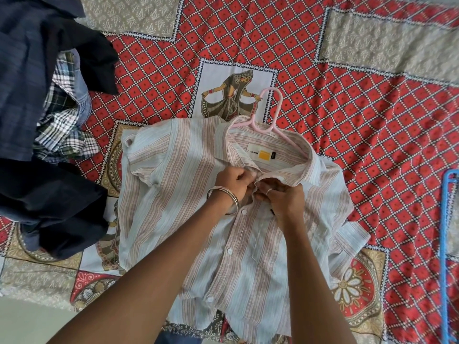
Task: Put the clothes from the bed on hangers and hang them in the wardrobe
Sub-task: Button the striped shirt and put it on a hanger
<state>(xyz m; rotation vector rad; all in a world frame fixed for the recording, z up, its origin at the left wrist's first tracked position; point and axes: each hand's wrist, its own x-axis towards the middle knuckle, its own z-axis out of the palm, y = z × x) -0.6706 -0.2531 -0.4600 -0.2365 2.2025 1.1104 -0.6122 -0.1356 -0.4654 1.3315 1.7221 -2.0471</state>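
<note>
Head view looks down on one striped shirt [188,219] lying flat on the bed [372,120], a pink hanger [270,112] inside its collar with the hook pointing far. Both hands pinch the shirt front just below the collar: left hand [231,181] and right hand [283,194], touching each other. One pile of dark and checked clothes [49,120] lies far left. One blue hanger [447,244] lies at the right edge.
</note>
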